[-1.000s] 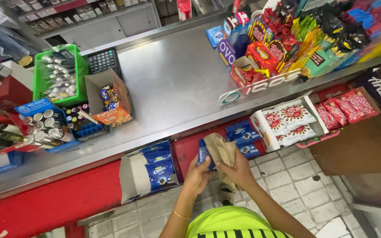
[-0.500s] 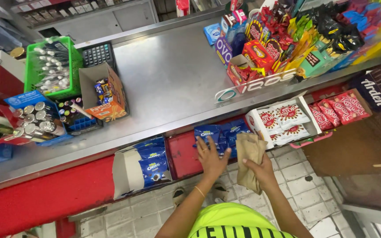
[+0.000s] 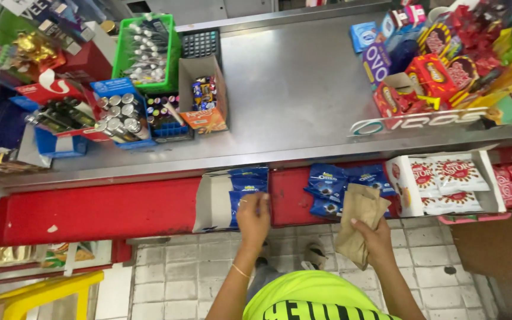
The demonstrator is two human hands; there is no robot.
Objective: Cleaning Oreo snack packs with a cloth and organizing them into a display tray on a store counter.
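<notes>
Head view: the left hand (image 3: 254, 214) reaches forward into the open white carton (image 3: 213, 201) mounted on the red counter front (image 3: 90, 210), its fingers closed on a blue cookie pack (image 3: 239, 201) at the carton's mouth; the pinch itself is partly hidden by the hand, but the fingertips lie on the pack's edge. More blue packs (image 3: 249, 176) sit directly beyond the grip, deeper in the same carton, stacked with their long axes running across the view. The right hand (image 3: 374, 236) holds a crumpled brown paper bag (image 3: 358, 220), fingers wrapped around its lower part, the bag standing up from the fist. It hangs well to the right of the carton, just below a second cluster of blue packs (image 3: 333, 188). The left hand is plainly nearer the carton; the bag lies rightward from that grip. Beyond both hands runs the steel counter (image 3: 291, 101).
</notes>
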